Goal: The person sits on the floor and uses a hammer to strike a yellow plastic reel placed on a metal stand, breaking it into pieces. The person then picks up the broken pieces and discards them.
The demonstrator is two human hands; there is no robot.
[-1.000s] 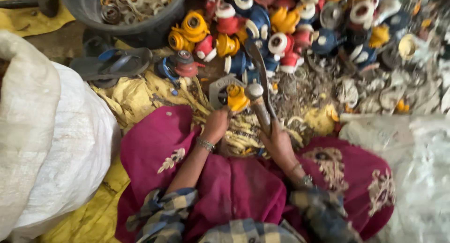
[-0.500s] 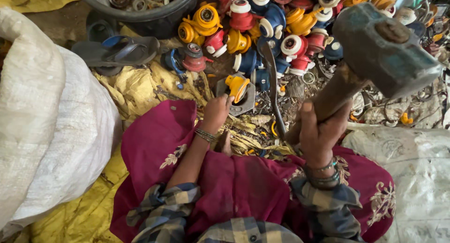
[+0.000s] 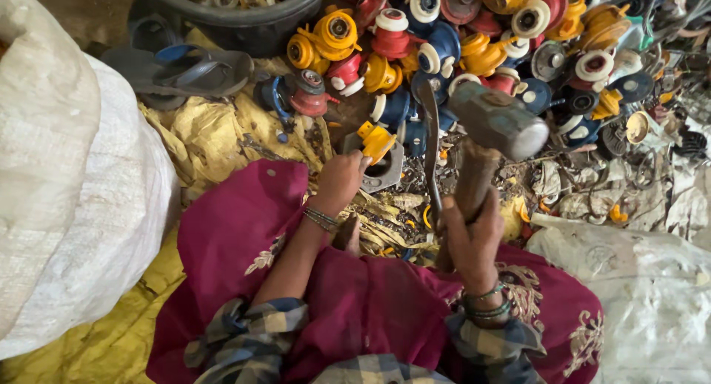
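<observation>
The right hand is clenched round the wooden handle of a hammer whose head hangs raised just right of the yellow part, which the left hand pins with closed fingers on a grey metal block, apparently steadying it below the heap of coloured spools.

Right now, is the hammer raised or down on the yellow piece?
Raised. The hammer head hangs in the air, gripped by the right hand, apart from the yellow piece that the left hand steadies.
</observation>
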